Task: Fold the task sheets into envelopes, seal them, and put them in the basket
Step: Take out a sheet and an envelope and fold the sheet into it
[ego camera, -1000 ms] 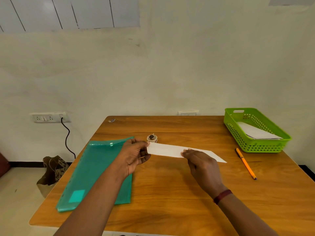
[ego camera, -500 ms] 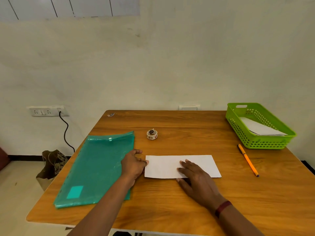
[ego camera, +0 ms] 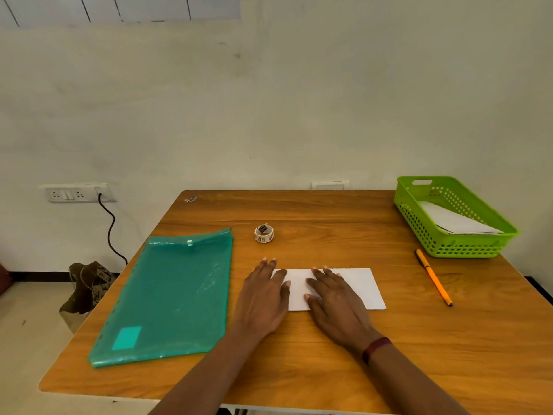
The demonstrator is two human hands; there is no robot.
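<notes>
You lay your left hand (ego camera: 263, 298) and right hand (ego camera: 335, 304) flat, fingers (ego camera: 321, 275) straight and grasping nothing, on the folded white sheet (ego camera: 359, 287) lying on the wooden surface (ego camera: 299, 211) before you, seemingly to flatten its crease ahead of sealing.

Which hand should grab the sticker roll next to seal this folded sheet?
Left, probably. The left hand rests flat on the left end of the folded sheet, its fingers pointing at the sticker roll beyond; the right hand lies flat mid-sheet and could pin it.
</notes>
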